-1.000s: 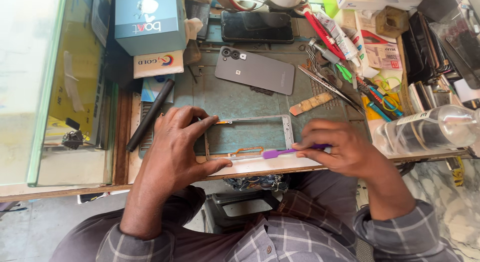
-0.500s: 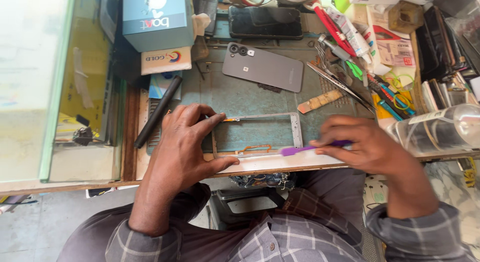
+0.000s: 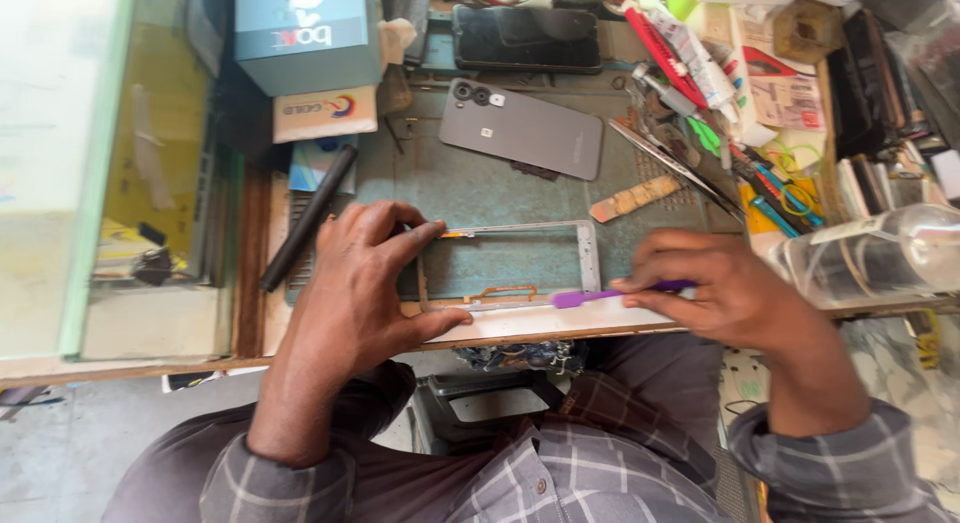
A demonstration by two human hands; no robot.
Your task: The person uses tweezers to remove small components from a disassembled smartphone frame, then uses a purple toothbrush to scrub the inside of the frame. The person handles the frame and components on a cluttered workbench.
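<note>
- We take the grey phone (image 3: 522, 131), lying camera side up on the green work mat (image 3: 480, 188), as our landmark.
- Just nearer to us than the phone lies an empty phone frame (image 3: 510, 266), flat on the mat, its near edge close to the front edge of the bench.
- Its long axis runs left to right, about parallel to the bench edge; the end with the wider bar points to our right, and an orange ribbon strip sits along its near rail.
- Our left hand (image 3: 355, 283) grips the frame's left end, forefinger on the far rail and thumb at the near corner, likely to keep so light a part from sliding.
- Our right hand (image 3: 730, 288) is closed on a purple pry tool (image 3: 610, 295), held low and nearly level; its flat tip meets the frame's near right corner (we judge it is aimed along that rail).
- Left of the phone a black pen-like stick (image 3: 308, 218) lies aslant, with a blue box (image 3: 298, 28) beyond it.
- Right of the phone lie a worn tan strip (image 3: 635, 198) and a clear plastic bottle (image 3: 880, 255) on its side.
</note>
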